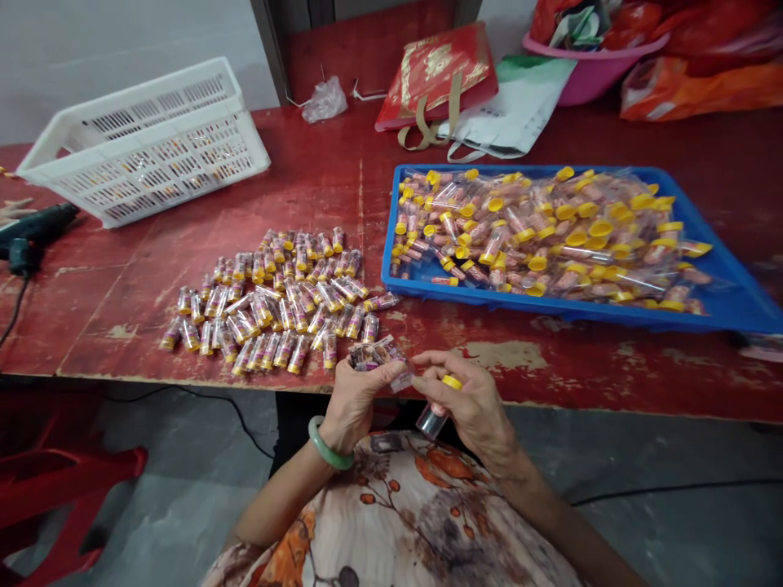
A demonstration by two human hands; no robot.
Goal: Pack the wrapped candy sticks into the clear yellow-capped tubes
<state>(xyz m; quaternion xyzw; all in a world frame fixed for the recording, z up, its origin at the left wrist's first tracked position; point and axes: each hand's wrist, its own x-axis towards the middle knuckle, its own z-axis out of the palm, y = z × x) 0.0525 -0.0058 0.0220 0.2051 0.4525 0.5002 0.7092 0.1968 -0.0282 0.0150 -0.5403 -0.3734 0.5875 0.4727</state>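
Observation:
My left hand (353,399), with a green bangle (331,444) on its wrist, holds a small stack of printed clear labels (380,356) between thumb and fingers. My right hand (471,399) is closed round a clear plastic tube (431,420) with a yellow cap (452,381), tilted, a pinkish piece inside it. The right fingertips reach the labels' edge; whether they pinch one, I cannot make out. Beyond my left hand, many labelled tubes with yellow caps (285,306) lie in a loose patch. Unlabelled tubes with open yellow caps (519,232) fill a blue tray (483,298).
A white slotted crate (165,167) stands at the back left, with a dark heat gun (37,232) lying left of it. At the back lie a red bag (440,69), a white-green bag (514,106) and a pink basin (596,73). A red stool (67,489) stands lower left.

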